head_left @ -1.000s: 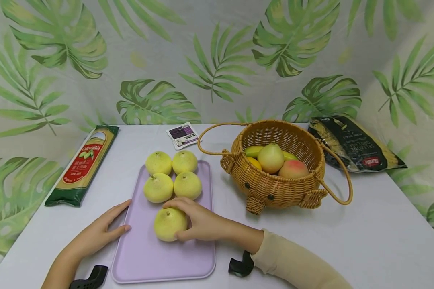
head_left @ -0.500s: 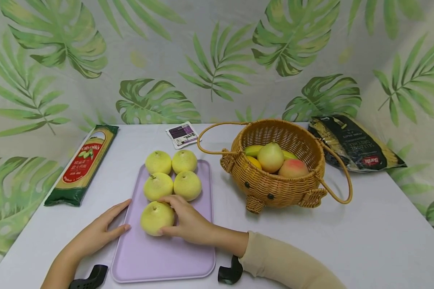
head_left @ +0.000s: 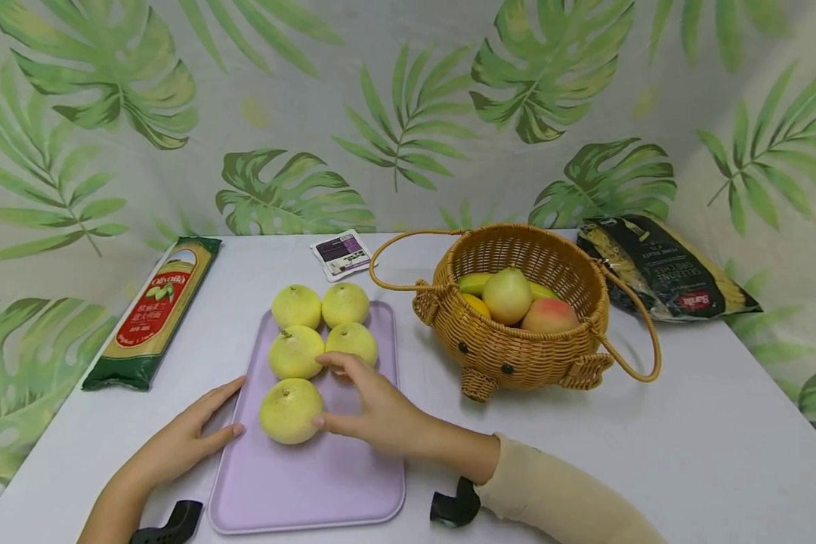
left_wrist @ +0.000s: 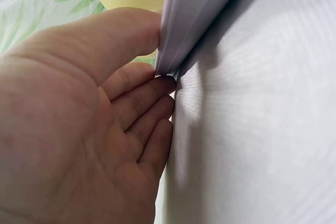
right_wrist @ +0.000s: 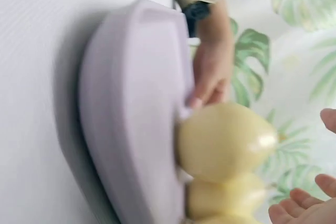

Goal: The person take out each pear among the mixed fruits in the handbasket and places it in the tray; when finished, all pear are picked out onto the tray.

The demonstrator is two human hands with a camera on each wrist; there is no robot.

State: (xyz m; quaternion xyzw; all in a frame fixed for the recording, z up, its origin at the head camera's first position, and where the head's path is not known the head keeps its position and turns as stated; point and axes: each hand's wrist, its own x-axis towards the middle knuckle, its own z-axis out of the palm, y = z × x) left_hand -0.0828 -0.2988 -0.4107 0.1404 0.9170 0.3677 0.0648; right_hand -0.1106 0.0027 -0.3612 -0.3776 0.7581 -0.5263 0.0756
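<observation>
On a lilac tray [head_left: 306,491] stand several round yellow fruits, two rows of two at the far end and a single front fruit [head_left: 285,412] nearer me at the left. My right hand [head_left: 384,412] hovers over the tray with thumb and fingers spread, nothing between them; its thumb tip overlaps that front fruit's right side in the head view. The right wrist view shows a gap between the fingers [right_wrist: 304,205] and the fruit [right_wrist: 226,140]. My left hand [head_left: 183,442] rests at the tray's left edge, its thumb [left_wrist: 142,32] against the side wall and its other fingers low beside it.
A wicker basket [head_left: 517,363] with two loop handles stands right of the tray, holding several fruits. Behind it lies a black pasta bag [head_left: 673,272]. A long noodle packet [head_left: 153,310] lies at the left, and a small white-and-purple packet [head_left: 342,255] at the back.
My right hand slid the front yellow fruit left and slightly away from me on the tray, then let go and drew back to the right. The left hand has stayed in place.
</observation>
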